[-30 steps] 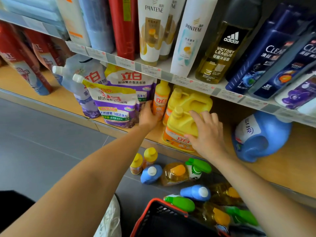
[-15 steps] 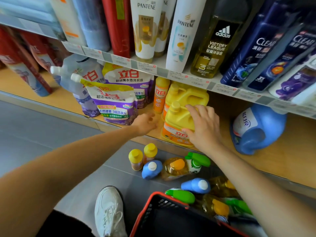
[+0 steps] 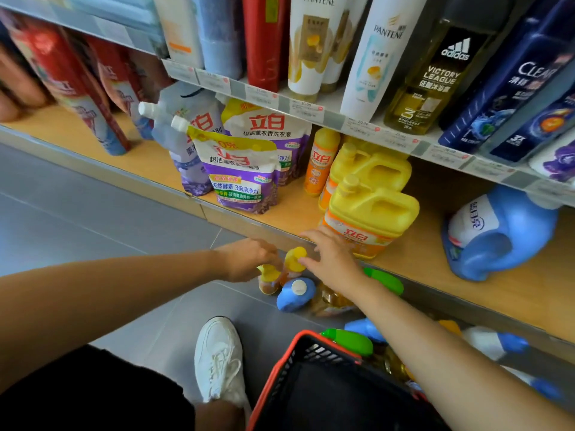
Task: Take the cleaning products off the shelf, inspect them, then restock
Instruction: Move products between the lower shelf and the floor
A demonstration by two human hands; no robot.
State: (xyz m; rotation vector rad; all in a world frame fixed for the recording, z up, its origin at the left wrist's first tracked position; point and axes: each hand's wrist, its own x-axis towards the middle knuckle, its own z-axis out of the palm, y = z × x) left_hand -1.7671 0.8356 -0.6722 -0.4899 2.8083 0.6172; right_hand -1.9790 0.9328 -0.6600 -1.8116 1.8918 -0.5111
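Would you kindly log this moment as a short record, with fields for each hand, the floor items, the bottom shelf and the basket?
left hand: left hand over the first yellow-capped bottle on the floor; grip unclear
right hand: right hand, fingers straight, fingertips at the cap of the second yellow-capped bottle
floor: blue bottle lying beside those two; green-capped bottle past the right wrist
bottom shelf: wooden shelf holds the front yellow jug, purple pouch and blue jug
basket: red-rimmed basket on the floor beside a white shoe
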